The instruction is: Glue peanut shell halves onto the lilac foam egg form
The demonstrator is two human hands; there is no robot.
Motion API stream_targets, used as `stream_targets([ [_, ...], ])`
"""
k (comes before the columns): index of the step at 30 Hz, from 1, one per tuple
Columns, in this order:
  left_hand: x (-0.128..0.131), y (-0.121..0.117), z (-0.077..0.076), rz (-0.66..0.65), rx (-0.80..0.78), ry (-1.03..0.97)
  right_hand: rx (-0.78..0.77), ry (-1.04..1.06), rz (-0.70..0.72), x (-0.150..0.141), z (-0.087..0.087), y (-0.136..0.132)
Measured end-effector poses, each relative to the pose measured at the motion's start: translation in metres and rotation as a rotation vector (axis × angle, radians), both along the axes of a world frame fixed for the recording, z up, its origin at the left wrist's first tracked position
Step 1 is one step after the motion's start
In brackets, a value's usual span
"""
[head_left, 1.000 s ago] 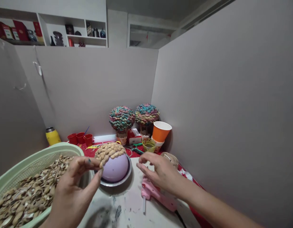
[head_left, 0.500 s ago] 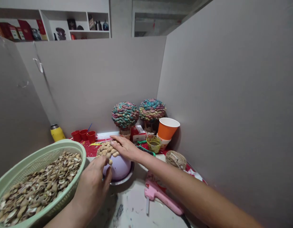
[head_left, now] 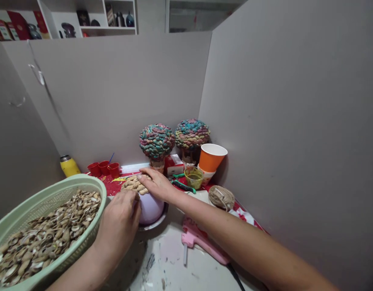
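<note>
A smooth purple ball (head_left: pixel 151 209) sits in a shallow metal bowl (head_left: pixel 158 224), its top covered with peanut shells (head_left: pixel 132 184). My right hand (head_left: pixel 154 184) lies over the shell-covered top, fingers stretched out flat. At the ball's left side, my left hand (head_left: pixel 121 212) has thumb and fingers pinched together against the surface, at the lower edge of the shells. The peanut shell in that pinch is mostly hidden by the fingers now. Left of this hand stands a green plastic basket (head_left: pixel 97 182) full of loose peanut shells (head_left: pixel 50 234).
A pink glue gun (head_left: pixel 201 244) lies at the right, its cord toward me. Behind are two colourful shell-covered balls on stands (head_left: pixel 157 141), orange paper cups (head_left: pixel 212 157), a yellowish cup (head_left: pixel 193 178), green-handled pliers (head_left: pixel 184 186), twine (head_left: pixel 221 198), red cups (head_left: pixel 114 170) and a yellow bottle (head_left: pixel 69 166).
My left hand has brought the peanut shell in against the ball and its fingers have closed up there. My right hand stays on top. The whole view has shifted slightly.
</note>
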State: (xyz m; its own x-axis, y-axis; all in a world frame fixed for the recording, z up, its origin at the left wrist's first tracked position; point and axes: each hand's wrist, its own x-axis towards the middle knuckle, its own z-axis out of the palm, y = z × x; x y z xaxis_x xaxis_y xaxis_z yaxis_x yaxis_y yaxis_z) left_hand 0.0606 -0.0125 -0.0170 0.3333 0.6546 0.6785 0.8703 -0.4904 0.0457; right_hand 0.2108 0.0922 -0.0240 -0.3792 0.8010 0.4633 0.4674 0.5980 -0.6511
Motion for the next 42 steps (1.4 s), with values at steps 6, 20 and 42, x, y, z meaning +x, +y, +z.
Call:
stream_targets([
  [6, 0.001, 0.001, -0.001, 0.02, 0.005, 0.051, 0.006, 0.005, -0.004, 0.0, 0.002, -0.001],
  [20, -0.003, 0.007, -0.006, -0.007, 0.008, 0.026, 0.018, 0.016, -0.005, 0.0, 0.005, -0.004],
  [42, -0.015, 0.0, -0.011, -0.145, 0.03, -0.147, 0.043, 0.019, 0.009, 0.001, 0.0, -0.007],
])
